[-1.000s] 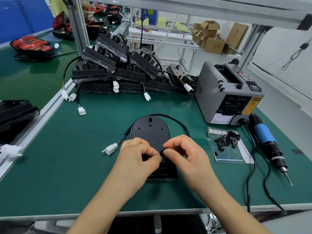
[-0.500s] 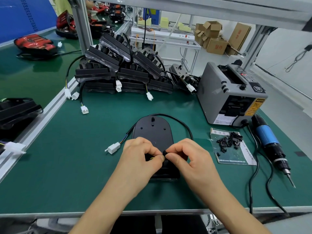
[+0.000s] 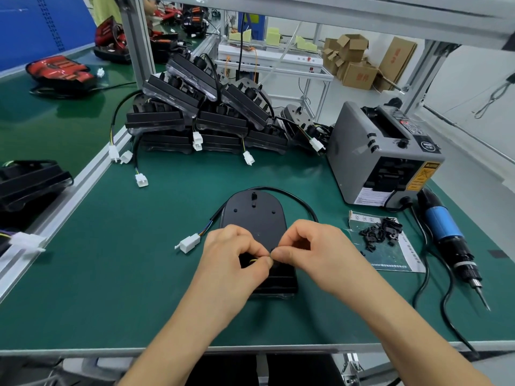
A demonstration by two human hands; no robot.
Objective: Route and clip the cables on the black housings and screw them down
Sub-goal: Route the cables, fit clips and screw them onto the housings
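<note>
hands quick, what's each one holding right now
Left hand: closed, pinching the thin wires over the black housing.
Right hand: closed, pinching a small black piece, likely a clip.

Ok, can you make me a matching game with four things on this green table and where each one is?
Things:
1. blue screwdriver
2. white plug
3. black clips
4. black housing

Places:
A. heaped on the paper sheet
B. partly under the left hand and right hand
C. just left of the left hand
D. farthest right, lying flat

Pairs: 1-D, 2-C, 3-A, 4-B.
</note>
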